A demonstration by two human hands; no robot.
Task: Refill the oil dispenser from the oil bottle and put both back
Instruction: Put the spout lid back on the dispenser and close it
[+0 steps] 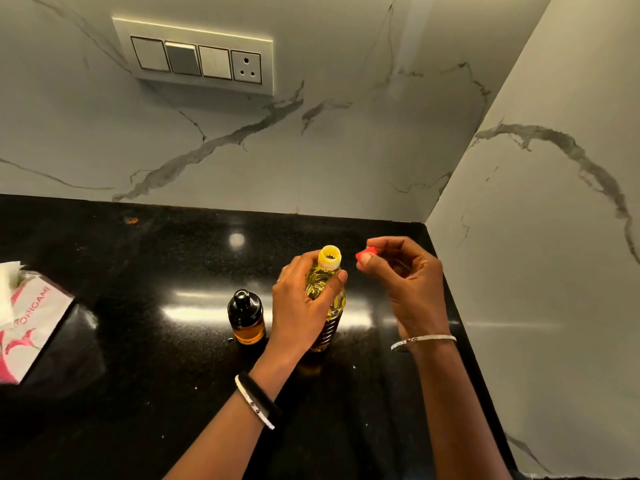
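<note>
Just left of the left hand [298,306] stands the oil dispenser [246,318], a squat round glass jar with a glossy black domed top and amber oil low inside, close to the wrist but apart from it. A pink-and-white tissue box [31,327] lies well off at the desk's left edge, and a switch panel [197,58] sits on the veined marble wall [381,133]. The oil bottle [317,280] – clear ribbed plastic, yellow oil, its yellow neck uncapped – stands upright on the polished black speckled desk [173,375]. The left hand's fingers [301,261] and thumb wrap its shoulder. The right hand [412,289], beside the neck, pinches the small red cap [367,252] in curled fingers.
</note>
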